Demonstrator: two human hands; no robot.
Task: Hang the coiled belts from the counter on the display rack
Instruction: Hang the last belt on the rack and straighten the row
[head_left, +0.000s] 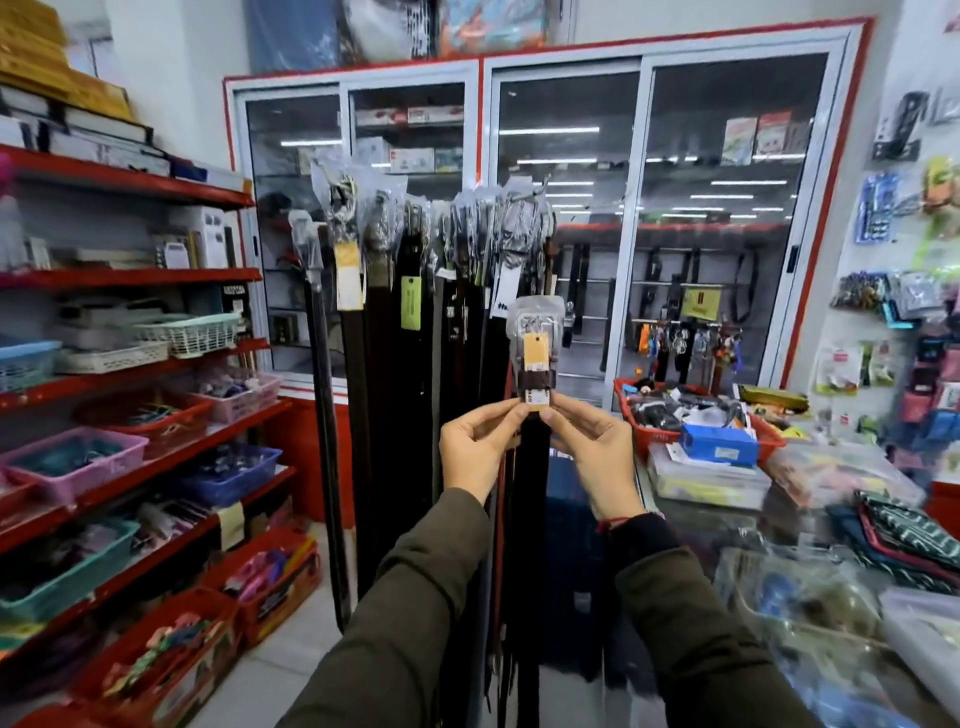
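A dark brown belt (535, 467) hangs straight down in front of me, its buckle end wrapped in clear plastic with an orange tag (535, 349). My left hand (475, 447) and my right hand (592, 452) both pinch it just below the buckle, thumbs and forefingers on a small label. The buckle end is held upright, below the top of the display rack (519, 195). Behind it many dark belts (395, 364) hang from the rack, their buckles in plastic sleeves.
Red shelves with plastic baskets (72, 457) run along the left. A glass counter (779, 519) on the right carries a red basket (654, 431), boxes and packets. Glass-door cabinets (644, 208) stand behind the rack. The floor below shows between shelves and rack.
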